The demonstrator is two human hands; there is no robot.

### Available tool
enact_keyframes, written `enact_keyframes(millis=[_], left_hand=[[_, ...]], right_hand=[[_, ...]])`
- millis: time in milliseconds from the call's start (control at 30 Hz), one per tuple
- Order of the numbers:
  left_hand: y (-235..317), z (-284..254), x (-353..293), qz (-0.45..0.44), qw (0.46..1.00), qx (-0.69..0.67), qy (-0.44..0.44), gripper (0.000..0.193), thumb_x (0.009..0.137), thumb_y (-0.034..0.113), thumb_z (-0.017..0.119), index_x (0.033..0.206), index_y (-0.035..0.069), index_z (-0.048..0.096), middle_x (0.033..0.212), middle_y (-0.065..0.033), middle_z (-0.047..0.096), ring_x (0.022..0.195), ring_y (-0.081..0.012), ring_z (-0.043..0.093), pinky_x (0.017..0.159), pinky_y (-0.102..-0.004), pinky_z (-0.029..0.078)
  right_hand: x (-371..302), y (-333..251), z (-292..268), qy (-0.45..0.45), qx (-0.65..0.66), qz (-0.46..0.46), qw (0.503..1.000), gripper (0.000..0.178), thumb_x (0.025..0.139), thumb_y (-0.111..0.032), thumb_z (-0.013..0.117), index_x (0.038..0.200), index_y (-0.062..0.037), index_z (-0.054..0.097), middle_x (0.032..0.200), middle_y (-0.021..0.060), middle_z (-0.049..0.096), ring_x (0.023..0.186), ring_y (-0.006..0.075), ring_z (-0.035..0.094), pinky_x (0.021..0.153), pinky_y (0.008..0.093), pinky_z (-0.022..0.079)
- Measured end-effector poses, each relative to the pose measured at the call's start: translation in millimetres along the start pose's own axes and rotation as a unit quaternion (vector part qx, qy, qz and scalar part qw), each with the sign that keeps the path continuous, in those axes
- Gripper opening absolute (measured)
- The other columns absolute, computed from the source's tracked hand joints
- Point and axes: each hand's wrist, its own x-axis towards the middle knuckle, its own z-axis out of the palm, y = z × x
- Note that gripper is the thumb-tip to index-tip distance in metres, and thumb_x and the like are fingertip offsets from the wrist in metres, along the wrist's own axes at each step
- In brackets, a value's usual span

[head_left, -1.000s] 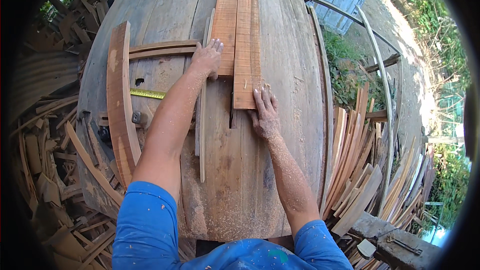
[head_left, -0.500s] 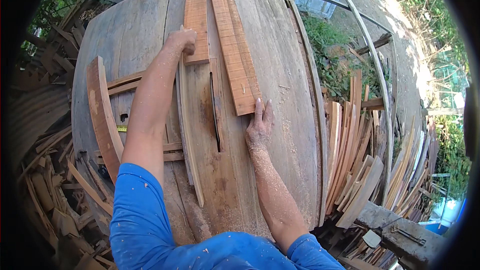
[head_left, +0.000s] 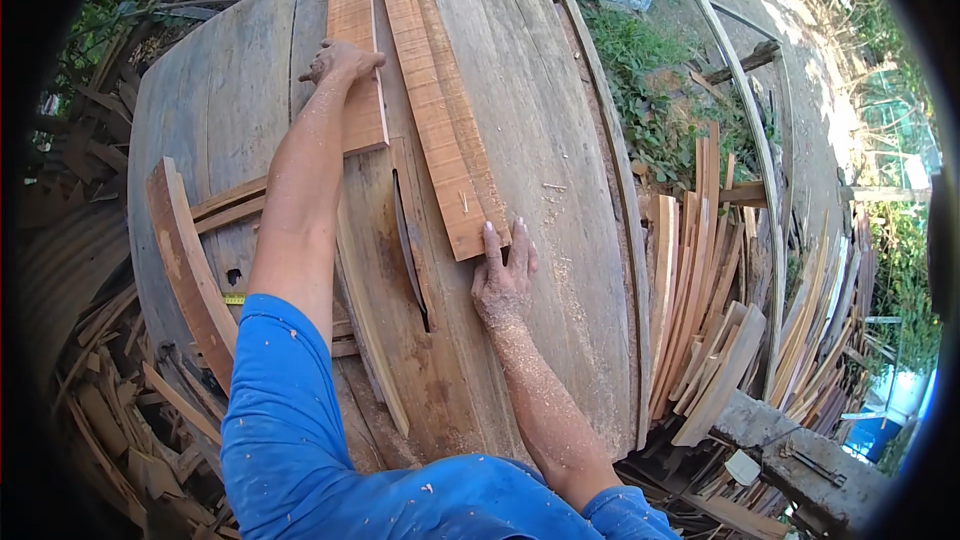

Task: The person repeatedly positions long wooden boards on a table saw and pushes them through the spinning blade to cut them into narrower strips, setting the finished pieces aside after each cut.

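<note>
Two reddish-brown wooden boards lie on the worn plank tabletop (head_left: 560, 340), which is dusted with sawdust. My left hand (head_left: 345, 62) spans the left board (head_left: 362, 122), thumb by its right edge and fingers over the left edge. To the right lies the other board (head_left: 432, 110), rough along one side. My right hand (head_left: 503, 285) rests at that board's near end, fingers stretched out and fingertips touching its corner. Between the hands and my body, a long narrow slot (head_left: 410, 250) with something thin and dark in it cuts through the tabletop. Beside it lies a thin wood strip (head_left: 365, 325).
A curved board (head_left: 190, 260) leans at the table's left side, near a yellow tape measure (head_left: 234, 298). Stacked offcuts (head_left: 700, 280) stand along the right, with a concrete beam (head_left: 800, 460) below them. Scrap wood (head_left: 110, 410) is heaped at the left.
My left hand has shifted from the left board's edge to across its top, and that board now sits apart from the thin strip. The whole view has swung slightly.
</note>
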Motion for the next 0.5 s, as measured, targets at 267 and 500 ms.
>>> enact_keyframes(millis=[267,500], left_hand=[[-53,-104,-32,0.088,0.742,-0.618,-0.246,0.056,0.08,0.041,0.073,0.114,-0.004,0.064,0.088,-0.0167,0.072,0.062,-0.0212,0.068,0.06,-0.0367,0.058],[-177,-115,-175,0.023,0.856,-0.488,-0.167,0.049,0.077,0.044,0.078,0.1,0.002,0.066,0.08,-0.0049,0.061,0.065,-0.0123,0.058,0.055,-0.0284,0.047]], right_hand=[[-2,9,3,-0.033,0.011,0.023,0.999,0.07,0.083,-0.004,0.065,0.149,-0.019,0.047,0.158,0.028,0.031,0.142,0.0426,0.039,0.118,0.0559,0.029],[-7,20,17,0.036,-0.017,-0.015,0.999,0.068,0.085,-0.006,0.064,0.15,-0.0156,0.047,0.158,0.0286,0.032,0.145,0.0414,0.038,0.117,0.0552,0.03]])
